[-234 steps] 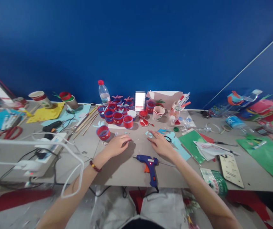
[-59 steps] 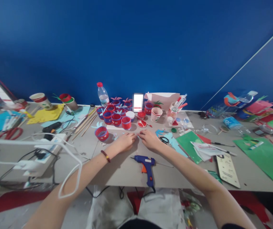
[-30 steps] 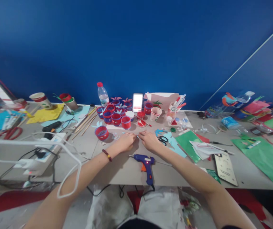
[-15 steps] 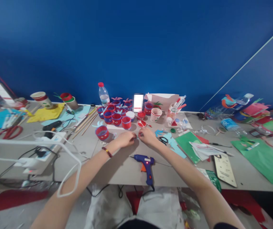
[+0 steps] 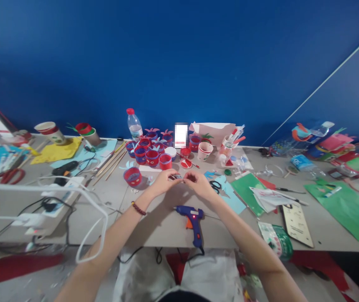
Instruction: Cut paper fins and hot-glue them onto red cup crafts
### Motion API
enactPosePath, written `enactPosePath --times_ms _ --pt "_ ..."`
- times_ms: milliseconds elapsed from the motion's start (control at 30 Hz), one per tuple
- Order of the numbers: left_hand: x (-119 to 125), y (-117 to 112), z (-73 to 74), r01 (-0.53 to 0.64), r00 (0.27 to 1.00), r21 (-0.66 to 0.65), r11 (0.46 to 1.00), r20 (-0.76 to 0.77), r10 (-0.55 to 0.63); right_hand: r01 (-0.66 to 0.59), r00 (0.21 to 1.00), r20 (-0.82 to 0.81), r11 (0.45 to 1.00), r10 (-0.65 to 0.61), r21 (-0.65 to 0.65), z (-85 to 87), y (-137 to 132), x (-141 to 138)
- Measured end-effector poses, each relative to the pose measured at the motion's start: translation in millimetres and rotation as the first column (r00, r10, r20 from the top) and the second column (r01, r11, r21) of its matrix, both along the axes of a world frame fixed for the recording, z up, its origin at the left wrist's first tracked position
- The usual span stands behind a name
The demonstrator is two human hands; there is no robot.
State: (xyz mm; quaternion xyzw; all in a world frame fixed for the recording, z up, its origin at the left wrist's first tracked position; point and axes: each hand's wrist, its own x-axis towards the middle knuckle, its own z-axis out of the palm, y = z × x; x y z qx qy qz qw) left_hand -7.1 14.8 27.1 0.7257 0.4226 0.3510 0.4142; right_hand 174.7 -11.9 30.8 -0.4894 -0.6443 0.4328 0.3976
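My left hand (image 5: 164, 181) and my right hand (image 5: 199, 183) meet above the middle of the table, fingertips pinched close together. Something small sits between the left fingers, too small to name; what the right fingers hold is hidden. On the table just below lies a blue glue gun (image 5: 192, 216), its nozzle pointing left and a red light lit. Several red and blue cups (image 5: 152, 157) with paper leaf tops stand beyond my hands. One such cup (image 5: 133, 178) stands apart to the left. Black-handled scissors (image 5: 215, 186) rest by my right wrist.
A power strip (image 5: 56, 205) with a white cable loop (image 5: 104, 226) lies left, the loop crossing before my left forearm. Wooden sticks (image 5: 110, 163) and a water bottle (image 5: 134, 124) are behind it. Green paper (image 5: 248, 193) and a wooden board (image 5: 297, 224) lie right.
Both hands have risen slightly and come nearer the body, still pinched together, and the left has turned so its fingers show a small object. The view has shifted a little.
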Motion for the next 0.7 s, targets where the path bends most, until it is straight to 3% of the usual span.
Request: enactPosePath --times_ms 100,167,267,400,700 --pt "3.7 -18.7 15.6 -0.066 0.989 -0.152 0.986 0.123 0.085 -0.041 0.938 -0.346 0.989 -0.012 -0.143 11.7 -18.0 0.0" --pt "6.5 -32.4 23.8 -0.065 0.957 -0.277 0.959 0.254 0.138 -0.119 0.834 -0.552 0.968 -0.024 -0.222 17.5 -30.3 -0.2" --pt "11.0 -51.4 32.5 -0.099 0.884 -0.366 0.925 0.395 0.25 -0.245 0.679 -0.733 0.926 -0.047 -0.286 21.8 -47.3 -2.4" --pt "16.6 -72.9 37.9 -0.235 0.787 -0.39 0.89 0.462 0.41 -0.329 0.535 -0.837 0.885 -0.113 -0.33 21.3 -65.8 -10.3" --pt "19.7 -95.3 37.3 -0.39 0.74 -0.294 0.873 0.465 0.486 -0.284 0.488 -0.857 0.898 -0.167 -0.337 19.9 -82.9 -23.5"
